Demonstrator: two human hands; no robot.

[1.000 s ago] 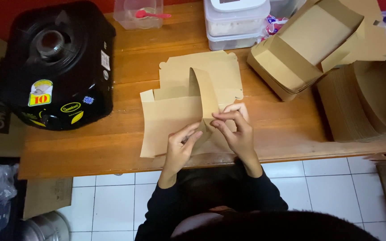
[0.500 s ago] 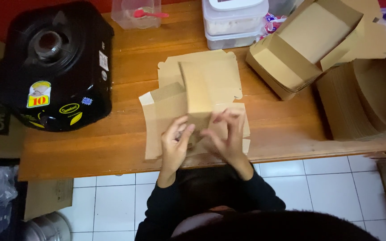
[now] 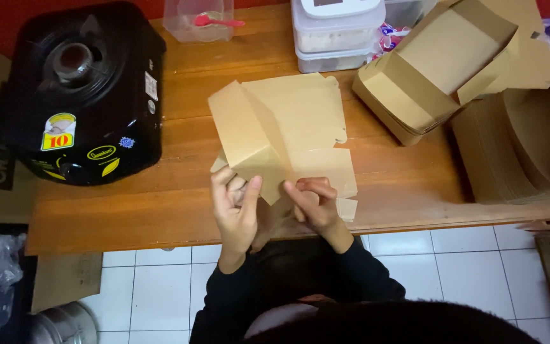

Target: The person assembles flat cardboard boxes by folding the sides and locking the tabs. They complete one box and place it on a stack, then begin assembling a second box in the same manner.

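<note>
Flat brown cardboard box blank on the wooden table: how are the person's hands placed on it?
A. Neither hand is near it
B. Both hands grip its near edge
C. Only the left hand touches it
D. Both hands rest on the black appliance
B: the left hand and the right hand both pinch the near edge of the flat brown cardboard box blank, which lies partly folded on the wooden table.
</note>
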